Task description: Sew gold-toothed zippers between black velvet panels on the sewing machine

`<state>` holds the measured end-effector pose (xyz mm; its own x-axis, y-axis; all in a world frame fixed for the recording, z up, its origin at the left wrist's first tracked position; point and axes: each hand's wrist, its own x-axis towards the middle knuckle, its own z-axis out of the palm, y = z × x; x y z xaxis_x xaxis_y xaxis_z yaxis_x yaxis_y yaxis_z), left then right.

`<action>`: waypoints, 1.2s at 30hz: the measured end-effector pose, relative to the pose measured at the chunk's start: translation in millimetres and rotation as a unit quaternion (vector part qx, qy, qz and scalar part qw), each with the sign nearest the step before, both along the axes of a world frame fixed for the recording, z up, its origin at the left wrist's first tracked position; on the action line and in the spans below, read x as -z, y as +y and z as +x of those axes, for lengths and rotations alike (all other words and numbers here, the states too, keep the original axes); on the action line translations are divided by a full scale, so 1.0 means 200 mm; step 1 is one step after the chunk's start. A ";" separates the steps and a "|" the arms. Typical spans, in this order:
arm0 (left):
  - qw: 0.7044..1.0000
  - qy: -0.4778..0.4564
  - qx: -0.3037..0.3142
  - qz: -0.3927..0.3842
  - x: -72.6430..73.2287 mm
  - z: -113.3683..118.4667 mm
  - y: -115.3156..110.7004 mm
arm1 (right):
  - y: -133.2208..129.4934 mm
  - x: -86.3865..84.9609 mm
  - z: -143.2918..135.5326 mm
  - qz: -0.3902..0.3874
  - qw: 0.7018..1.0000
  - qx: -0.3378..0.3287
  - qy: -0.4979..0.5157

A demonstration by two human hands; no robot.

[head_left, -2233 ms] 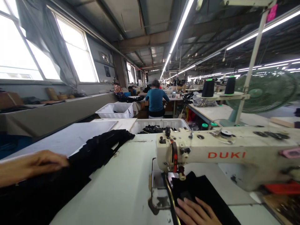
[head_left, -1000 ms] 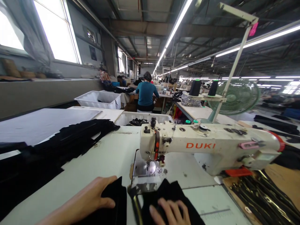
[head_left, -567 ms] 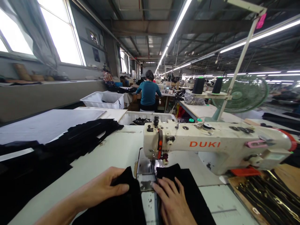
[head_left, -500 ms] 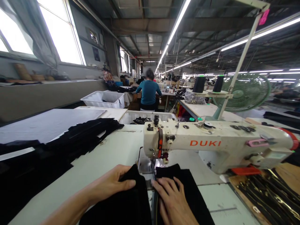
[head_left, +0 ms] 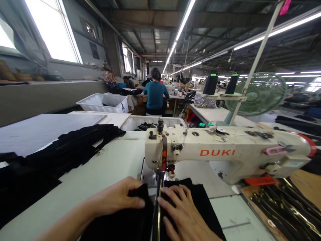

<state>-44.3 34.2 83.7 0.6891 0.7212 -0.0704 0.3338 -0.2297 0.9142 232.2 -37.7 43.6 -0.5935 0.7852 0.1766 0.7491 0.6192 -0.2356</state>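
Note:
A white sewing machine (head_left: 218, 147) marked DUKI stands across the middle. Below its needle area runs a black zipper strip (head_left: 158, 214) with gold-coloured teeth, pointing toward me. My left hand (head_left: 122, 197) pinches the upper edge of a black fabric piece (head_left: 117, 226) left of the strip, thumb on top. To the right, my right hand (head_left: 179, 211) lies with spread fingers on another black fabric piece (head_left: 207, 207), its fingertips beside the zipper.
Black fabric pieces (head_left: 62, 150) are heaped at the left. Zippers (head_left: 291, 207) lie at the right. White bins (head_left: 102, 102) stand beyond the table. A person in a teal top (head_left: 155, 95) sits ahead. A green fan (head_left: 258, 93) stands behind the machine.
The zipper's gold teeth now show between the two fabric pieces, up to the needle area. My left hand and its fabric are slightly farther from the needle. The view has shifted slightly.

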 end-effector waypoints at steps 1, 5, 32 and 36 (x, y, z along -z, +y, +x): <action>0.999 0.024 -0.027 0.032 0.03 0.05 0.01 | 0.01 0.00 -0.01 0.005 1.000 -0.025 -0.005; 0.963 0.106 -0.159 0.190 0.15 0.15 -0.01 | 0.03 -0.02 -0.03 0.023 0.997 -0.070 -0.025; 0.744 0.263 -0.018 0.614 0.28 0.13 -0.26 | 0.14 0.12 0.01 0.213 0.974 -0.066 0.048; 0.754 0.234 -0.010 0.614 0.30 0.13 -0.21 | 0.16 0.13 0.02 0.228 0.970 -0.065 0.052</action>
